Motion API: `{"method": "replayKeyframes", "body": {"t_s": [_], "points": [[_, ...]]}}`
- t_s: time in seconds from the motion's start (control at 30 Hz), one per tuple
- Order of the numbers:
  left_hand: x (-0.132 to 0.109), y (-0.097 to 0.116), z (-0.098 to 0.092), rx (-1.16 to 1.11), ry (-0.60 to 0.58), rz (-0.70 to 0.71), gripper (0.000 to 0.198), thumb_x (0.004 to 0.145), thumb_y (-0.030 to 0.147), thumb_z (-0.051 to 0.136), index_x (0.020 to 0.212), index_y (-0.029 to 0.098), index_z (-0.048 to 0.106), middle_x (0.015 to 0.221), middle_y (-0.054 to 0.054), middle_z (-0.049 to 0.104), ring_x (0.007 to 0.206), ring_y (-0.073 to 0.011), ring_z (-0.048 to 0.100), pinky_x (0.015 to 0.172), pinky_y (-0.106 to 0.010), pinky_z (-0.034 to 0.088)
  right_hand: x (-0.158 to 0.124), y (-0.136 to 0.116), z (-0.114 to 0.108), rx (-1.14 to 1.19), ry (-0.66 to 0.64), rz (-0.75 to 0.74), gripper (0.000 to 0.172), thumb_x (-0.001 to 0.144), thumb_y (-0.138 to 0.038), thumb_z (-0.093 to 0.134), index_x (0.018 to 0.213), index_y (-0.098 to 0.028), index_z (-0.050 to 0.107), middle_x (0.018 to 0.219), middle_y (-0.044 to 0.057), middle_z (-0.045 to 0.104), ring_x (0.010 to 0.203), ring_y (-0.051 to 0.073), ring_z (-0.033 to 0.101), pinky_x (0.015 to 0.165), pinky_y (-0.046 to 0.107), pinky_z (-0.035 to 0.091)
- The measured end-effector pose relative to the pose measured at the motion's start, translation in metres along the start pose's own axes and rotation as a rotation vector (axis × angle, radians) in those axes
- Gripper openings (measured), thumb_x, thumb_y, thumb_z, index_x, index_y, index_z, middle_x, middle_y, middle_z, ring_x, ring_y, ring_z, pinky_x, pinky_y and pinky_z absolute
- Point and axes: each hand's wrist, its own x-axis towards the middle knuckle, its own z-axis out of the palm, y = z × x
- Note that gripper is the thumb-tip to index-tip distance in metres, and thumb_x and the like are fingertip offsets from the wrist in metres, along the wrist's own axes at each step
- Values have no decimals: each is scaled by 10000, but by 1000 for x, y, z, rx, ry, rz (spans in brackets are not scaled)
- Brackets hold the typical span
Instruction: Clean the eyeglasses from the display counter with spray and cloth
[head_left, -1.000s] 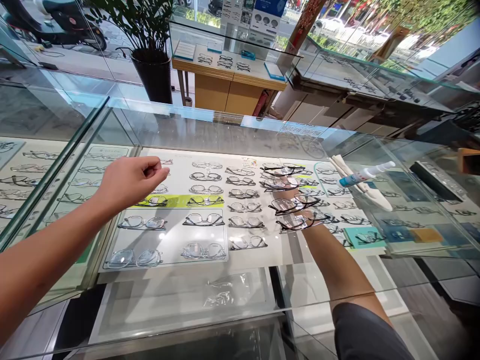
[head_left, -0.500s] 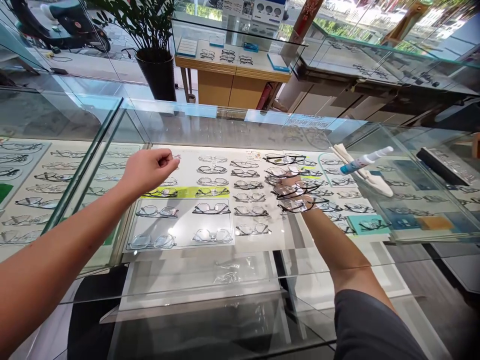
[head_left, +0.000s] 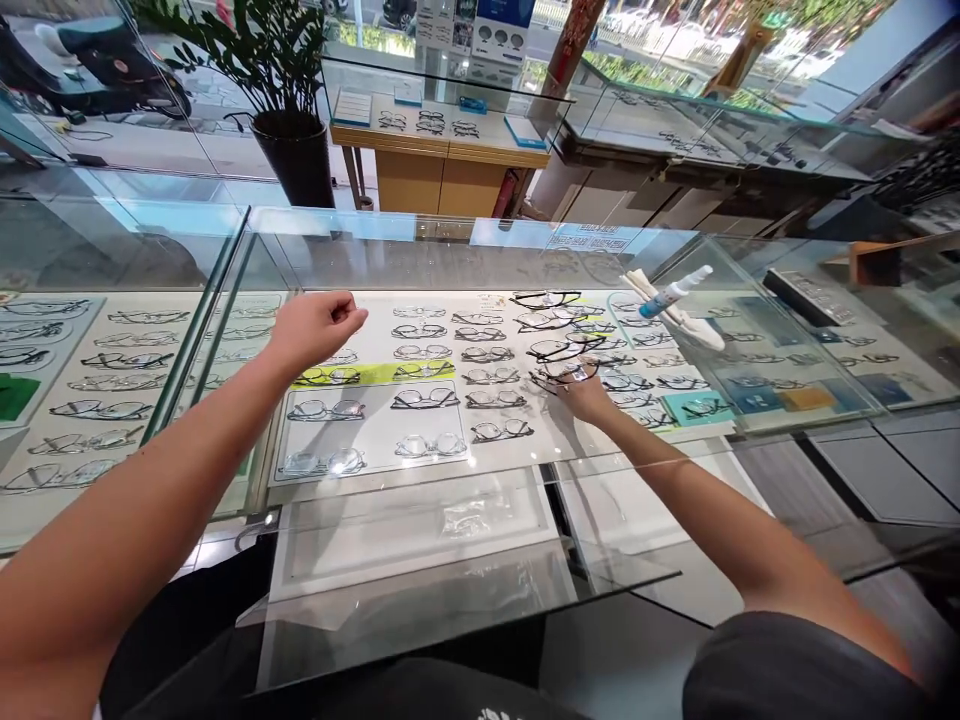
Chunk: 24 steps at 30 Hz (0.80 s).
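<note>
My left hand (head_left: 315, 325) hovers over the glass counter top (head_left: 420, 255), curled into a loose fist with nothing visible in it. Below it, inside the case, a white tray (head_left: 375, 425) holds rows of eyeglasses. My right hand (head_left: 583, 397) reaches into the case under the glass. Its fingertips are closed at a black-framed pair of glasses (head_left: 559, 373), the nearest of several dark frames (head_left: 546, 298) lined up behind it. Reflections partly hide those fingers.
A spray bottle (head_left: 675, 290) and a white cloth (head_left: 701, 330) lie on the glass to the right. More trays of glasses (head_left: 105, 380) fill the left case. Beyond stand a potted plant (head_left: 289, 150) and a wooden display table (head_left: 442, 170).
My right hand has drawn back toward me inside the case, staying at the dark frames. My left fist has shifted slightly forward. The view has tilted and moved back.
</note>
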Motion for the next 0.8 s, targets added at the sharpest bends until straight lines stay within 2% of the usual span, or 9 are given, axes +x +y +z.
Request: {"method": "replayKeyframes", "body": {"t_s": [0.13, 0.27, 0.37, 0.43, 0.53, 0.6, 0.67, 0.8], "points": [[0, 0, 1, 27, 0, 46, 333, 919, 542, 578, 764, 248, 586, 762, -44, 711, 747, -234, 629, 653, -344, 329, -50, -7, -7, -23, -98, -10, 262, 1063, -203, 522, 1026, -120, 768, 1223, 221, 767, 1194, 338, 652, 1095, 431, 444], [0, -3, 5, 89, 3, 83, 326, 938, 545, 563, 799, 253, 600, 826, -64, 762, 775, -254, 660, 650, -355, 337, -100, -16, -15, -19, -217, -30, 187, 1014, -178, 578, 924, -174, 742, 1131, 184, 776, 1125, 315, 686, 977, 374, 466], [2, -7, 10, 146, 6, 137, 307, 948, 537, 553, 860, 256, 639, 892, -80, 779, 836, -276, 679, 674, -363, 361, -130, -22, -25, -7, -278, -34, 158, 987, -183, 609, 853, -209, 688, 1110, 161, 782, 1111, 314, 698, 951, 361, 476], [4, -8, 13, 175, 9, 203, 291, 961, 508, 539, 947, 254, 680, 996, -102, 782, 954, -302, 697, 750, -375, 428, -147, -23, -35, 34, -313, -23, 160, 988, -202, 590, 840, -227, 644, 1100, 144, 778, 1099, 311, 699, 934, 359, 483], [6, -8, 18, 209, 26, 284, 372, 982, 478, 518, 1158, 231, 733, 1215, -158, 742, 1212, -362, 658, 1006, -441, 495, -165, -22, -53, 126, -362, -12, 157, 983, -210, 536, 835, -243, 579, 1057, 134, 762, 1052, 308, 692, 932, 377, 483], [6, -8, 20, 217, 30, 272, 481, 998, 494, 505, 1314, 211, 730, 1349, -193, 691, 1328, -399, 606, 1136, -505, 464, -174, -20, -65, 161, -377, -29, 152, 949, -206, 531, 803, -244, 551, 1043, 147, 753, 1048, 319, 681, 956, 402, 481], [5, -10, 22, 214, 31, 244, 569, 1014, 519, 486, 1432, 198, 700, 1473, -219, 635, 1418, -429, 558, 1195, -551, 429, -182, -20, -75, 191, -384, -39, 130, 913, -217, 546, 786, -242, 554, 1049, 158, 748, 1065, 332, 673, 969, 417, 487], [6, -14, 25, 191, 34, 201, 642, 1018, 560, 476, 1519, 197, 647, 1625, -226, 563, 1531, -457, 478, 1247, -588, 381, -203, -20, -99, 219, -416, 20, 92, 904, -251, 572, 812, -250, 576, 1057, 141, 747, 1062, 334, 680, 948, 409, 520]]}}
